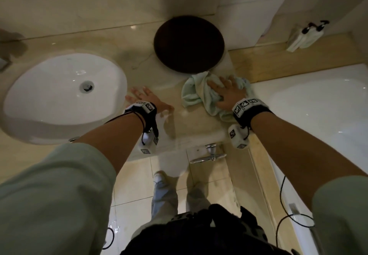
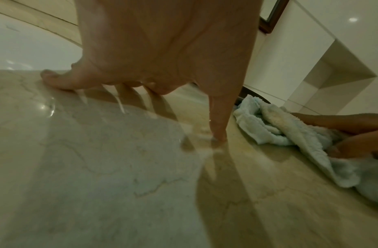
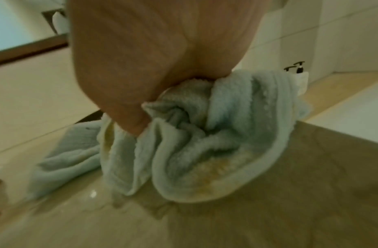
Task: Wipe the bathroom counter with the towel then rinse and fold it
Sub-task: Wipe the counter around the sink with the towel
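A crumpled pale blue-green towel (image 1: 194, 93) (image 2: 279, 130) (image 3: 194, 151) with yellowish stains lies on the beige marble counter (image 1: 175, 127), near its right end. My right hand (image 1: 227, 91) (image 3: 141, 58) presses down on the towel with straight, spread fingers. My left hand (image 1: 148, 99) (image 2: 162, 58) rests flat on the bare counter between the towel and the white oval sink (image 1: 59, 95), fingers spread and touching the wet, shiny stone. It holds nothing.
A dark round disc (image 1: 189, 44) sits on the counter just behind the towel. A white bathtub (image 1: 318, 105) lies to the right. Two pump bottles (image 1: 306, 35) stand on the far ledge. A chrome lever handle (image 1: 211, 155) juts out below the counter's front edge.
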A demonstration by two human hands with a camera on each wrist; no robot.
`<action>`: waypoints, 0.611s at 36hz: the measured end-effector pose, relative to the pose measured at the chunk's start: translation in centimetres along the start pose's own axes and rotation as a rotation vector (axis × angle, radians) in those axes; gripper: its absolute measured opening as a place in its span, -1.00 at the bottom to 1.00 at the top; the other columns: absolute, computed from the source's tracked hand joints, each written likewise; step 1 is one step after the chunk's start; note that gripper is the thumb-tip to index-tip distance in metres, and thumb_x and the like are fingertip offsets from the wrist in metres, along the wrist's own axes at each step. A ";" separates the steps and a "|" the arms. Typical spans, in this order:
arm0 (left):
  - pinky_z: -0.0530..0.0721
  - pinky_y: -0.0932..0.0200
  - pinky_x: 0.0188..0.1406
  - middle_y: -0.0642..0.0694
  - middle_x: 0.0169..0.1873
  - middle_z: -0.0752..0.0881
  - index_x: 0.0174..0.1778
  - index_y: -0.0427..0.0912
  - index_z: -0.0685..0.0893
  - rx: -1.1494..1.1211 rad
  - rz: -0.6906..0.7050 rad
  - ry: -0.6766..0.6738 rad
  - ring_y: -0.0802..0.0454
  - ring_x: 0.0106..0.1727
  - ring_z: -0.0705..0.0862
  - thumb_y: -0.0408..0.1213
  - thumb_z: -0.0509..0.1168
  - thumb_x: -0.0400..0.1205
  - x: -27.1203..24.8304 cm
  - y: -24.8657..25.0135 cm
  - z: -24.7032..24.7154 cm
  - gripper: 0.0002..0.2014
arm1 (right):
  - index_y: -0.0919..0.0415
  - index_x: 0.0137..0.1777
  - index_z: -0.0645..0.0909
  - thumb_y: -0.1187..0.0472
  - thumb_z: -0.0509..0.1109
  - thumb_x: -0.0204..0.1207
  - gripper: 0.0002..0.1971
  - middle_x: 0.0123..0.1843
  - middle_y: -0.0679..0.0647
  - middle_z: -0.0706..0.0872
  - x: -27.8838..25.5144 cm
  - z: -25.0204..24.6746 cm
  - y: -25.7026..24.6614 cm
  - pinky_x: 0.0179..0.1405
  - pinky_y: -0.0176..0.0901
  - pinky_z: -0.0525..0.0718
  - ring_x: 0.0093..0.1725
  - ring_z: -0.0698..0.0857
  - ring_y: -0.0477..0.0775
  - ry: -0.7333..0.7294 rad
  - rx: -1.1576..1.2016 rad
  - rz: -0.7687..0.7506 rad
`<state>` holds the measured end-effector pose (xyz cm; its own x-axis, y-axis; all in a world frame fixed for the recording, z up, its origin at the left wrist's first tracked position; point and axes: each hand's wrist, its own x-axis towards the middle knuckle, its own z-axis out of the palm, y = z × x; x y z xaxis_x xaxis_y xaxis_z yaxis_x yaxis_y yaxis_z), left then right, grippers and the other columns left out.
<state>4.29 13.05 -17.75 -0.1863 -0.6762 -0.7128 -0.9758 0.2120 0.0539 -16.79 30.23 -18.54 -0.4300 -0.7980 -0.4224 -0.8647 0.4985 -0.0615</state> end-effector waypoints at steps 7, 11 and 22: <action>-0.12 -0.54 0.48 -0.37 0.57 -0.45 0.63 -0.14 -0.41 0.009 0.017 -0.004 -0.56 0.56 -0.34 0.38 0.41 0.31 -0.7 -0.2 -0.2 0.34 | -0.28 0.64 -0.35 -0.50 0.19 0.37 0.00 0.72 0.01 -0.22 -2.7 2.6 -1.0 0.50 0.54 0.09 0.67 -0.18 0.33 0.002 -0.027 0.042; -0.12 -0.54 0.49 -0.36 0.57 -0.46 0.63 -0.12 -0.41 0.008 0.019 -0.003 -0.55 0.56 -0.36 0.40 0.41 0.29 -0.5 -0.4 0.0 0.35 | -0.31 0.60 -0.43 -0.49 0.06 0.45 -0.09 0.70 -0.04 -0.37 -3.2 2.5 -2.4 0.48 0.60 -0.04 0.67 -0.29 0.30 0.000 -0.042 0.111; -0.16 -0.52 0.49 -0.35 0.56 -0.47 0.63 -0.11 -0.40 -0.008 0.002 -0.014 -0.55 0.55 -0.38 0.39 0.41 0.30 -0.4 0.0 0.0 0.33 | -0.43 0.58 -0.32 -0.42 0.06 0.51 -0.23 0.71 -0.07 -0.31 -1.0 1.7 -1.5 0.50 0.56 -0.05 0.68 -0.23 0.25 0.007 -0.013 0.133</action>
<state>4.38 13.26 -17.48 -0.1870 -0.6654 -0.7227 -0.9762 0.2082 0.0609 -14.65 30.83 -19.59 -0.5428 -0.7273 -0.4200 -0.8032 0.5957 0.0064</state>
